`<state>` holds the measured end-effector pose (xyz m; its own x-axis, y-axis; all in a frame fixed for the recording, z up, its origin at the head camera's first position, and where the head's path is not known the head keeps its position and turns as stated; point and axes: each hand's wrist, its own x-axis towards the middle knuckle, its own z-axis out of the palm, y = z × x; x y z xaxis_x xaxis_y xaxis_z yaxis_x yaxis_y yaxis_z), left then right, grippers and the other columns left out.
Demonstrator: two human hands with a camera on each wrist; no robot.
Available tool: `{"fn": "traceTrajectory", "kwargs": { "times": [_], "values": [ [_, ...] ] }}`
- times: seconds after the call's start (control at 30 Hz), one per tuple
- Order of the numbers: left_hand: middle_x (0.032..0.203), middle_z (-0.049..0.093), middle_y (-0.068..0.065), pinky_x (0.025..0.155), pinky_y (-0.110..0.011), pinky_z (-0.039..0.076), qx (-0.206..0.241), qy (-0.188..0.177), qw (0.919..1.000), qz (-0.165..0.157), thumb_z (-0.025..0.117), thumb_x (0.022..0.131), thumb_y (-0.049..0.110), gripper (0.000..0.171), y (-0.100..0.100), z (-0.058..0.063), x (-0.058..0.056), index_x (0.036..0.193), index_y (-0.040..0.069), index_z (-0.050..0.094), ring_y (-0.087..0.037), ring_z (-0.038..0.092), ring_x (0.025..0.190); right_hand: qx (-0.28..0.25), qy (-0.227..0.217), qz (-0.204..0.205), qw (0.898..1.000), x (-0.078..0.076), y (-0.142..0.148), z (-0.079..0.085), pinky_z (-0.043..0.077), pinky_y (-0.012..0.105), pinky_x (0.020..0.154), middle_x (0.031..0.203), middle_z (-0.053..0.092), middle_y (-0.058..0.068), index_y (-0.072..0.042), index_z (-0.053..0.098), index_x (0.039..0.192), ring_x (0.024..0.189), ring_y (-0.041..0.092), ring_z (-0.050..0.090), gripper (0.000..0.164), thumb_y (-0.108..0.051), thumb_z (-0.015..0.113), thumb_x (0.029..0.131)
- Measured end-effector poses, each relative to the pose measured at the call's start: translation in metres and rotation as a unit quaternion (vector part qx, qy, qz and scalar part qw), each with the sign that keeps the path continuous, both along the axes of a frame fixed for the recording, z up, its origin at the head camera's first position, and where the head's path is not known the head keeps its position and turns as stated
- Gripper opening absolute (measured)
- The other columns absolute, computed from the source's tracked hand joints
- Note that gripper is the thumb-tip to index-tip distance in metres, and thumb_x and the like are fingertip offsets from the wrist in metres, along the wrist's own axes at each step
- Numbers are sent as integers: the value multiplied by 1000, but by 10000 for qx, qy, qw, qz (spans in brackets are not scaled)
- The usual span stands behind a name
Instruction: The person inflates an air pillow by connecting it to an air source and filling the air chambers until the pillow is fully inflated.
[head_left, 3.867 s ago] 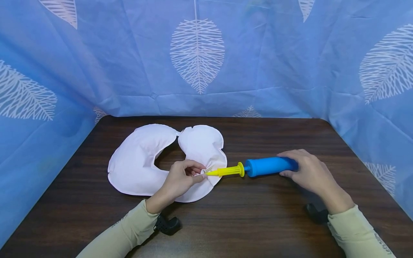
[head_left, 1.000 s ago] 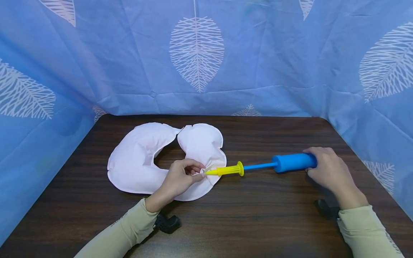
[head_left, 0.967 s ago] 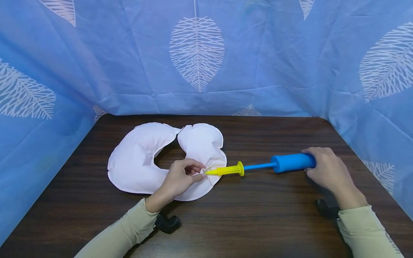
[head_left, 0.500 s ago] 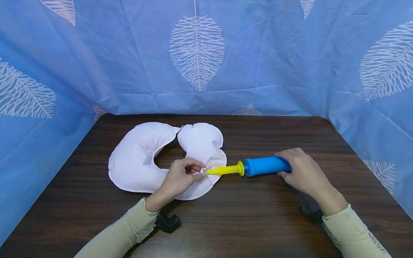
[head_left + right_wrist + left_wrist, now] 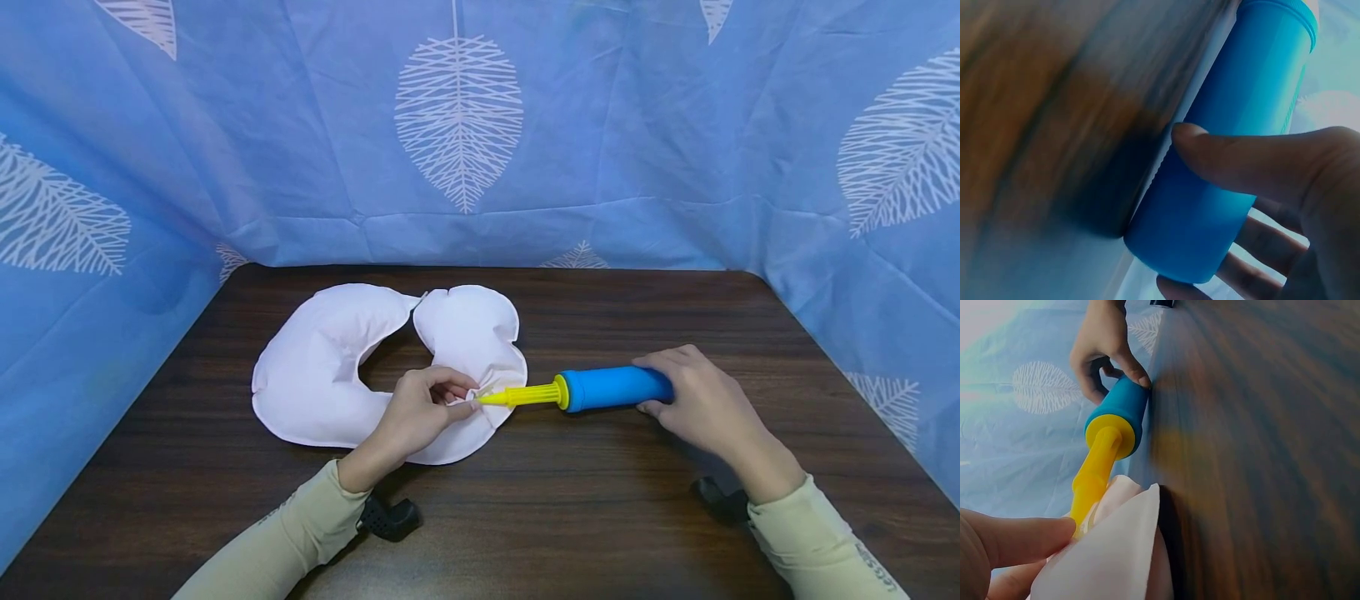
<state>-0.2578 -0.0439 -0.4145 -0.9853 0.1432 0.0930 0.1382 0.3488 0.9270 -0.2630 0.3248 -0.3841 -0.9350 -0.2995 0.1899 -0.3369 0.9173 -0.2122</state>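
A white U-shaped inflatable neck pillow (image 5: 300, 383) lies on the table, puffed up, with creases near its right-hand end. There my left hand (image 5: 411, 421) pinches the pillow's valve around the tip of a hand pump's yellow nozzle (image 5: 531, 396). In the left wrist view the thumb (image 5: 1038, 540) presses right by the nozzle tip, and the valve is mostly hidden. My right hand (image 5: 705, 408) grips the far end of the pump's blue barrel (image 5: 611, 389), thumb across it in the right wrist view. The barrel's front meets the yellow flange; no rod shows between them.
Everything rests on a dark wood-grain table (image 5: 570, 517). Blue cloth (image 5: 600, 125) with white leaf prints hangs behind it and along both sides. A black wrist-worn device (image 5: 392, 520) sits beneath the left wrist, another one (image 5: 720, 497) beneath the right.
My right hand has pushed the blue barrel left, from drawn out with its blue rod showing a second ago to up against the yellow flange. The left hand and the pillow stay in place.
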Motion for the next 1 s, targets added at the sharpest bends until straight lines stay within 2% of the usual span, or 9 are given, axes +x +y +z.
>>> {"fn": "traceTrajectory", "kwargs": {
  "times": [0.2,0.43,0.6,0.77,1.0],
  "values": [
    [88,77,-3,69,-22,45,-38,-95,9999,32,85,85,0,19,1,1,1,102,8,83,-15,59,78,-54,-149,-244,9996,-4,11,1,51,74,94,140,67,26,-4,69,138,130,48,56,54,-12,88,87],
    [88,77,-3,69,-22,46,-23,-127,9999,5,85,85,0,19,1,2,1,102,7,83,-15,60,78,-141,-306,-709,9969,-9,41,-2,46,80,92,144,57,34,-2,66,140,134,56,47,56,-8,84,87],
    [88,77,-3,69,-22,45,-31,-168,9999,22,85,85,-1,19,2,2,1,102,8,83,-15,59,78,-172,-413,-1074,9932,-14,64,-3,44,82,88,147,50,39,-4,64,142,132,61,44,57,-8,81,88],
    [88,77,-2,69,-22,45,-34,-171,9998,22,85,85,-1,20,2,2,2,102,8,83,-15,59,78,-182,-346,-1353,9900,-16,82,-4,43,82,86,144,50,41,-4,63,142,127,63,45,57,-7,79,87],
    [87,76,-2,69,-22,46,-61,-169,9998,61,85,85,0,19,1,1,0,102,8,83,-16,59,78,-171,-320,-1457,9887,-17,90,-4,43,82,86,141,51,42,-2,63,141,125,63,45,56,-6,77,87]
  ]
}}
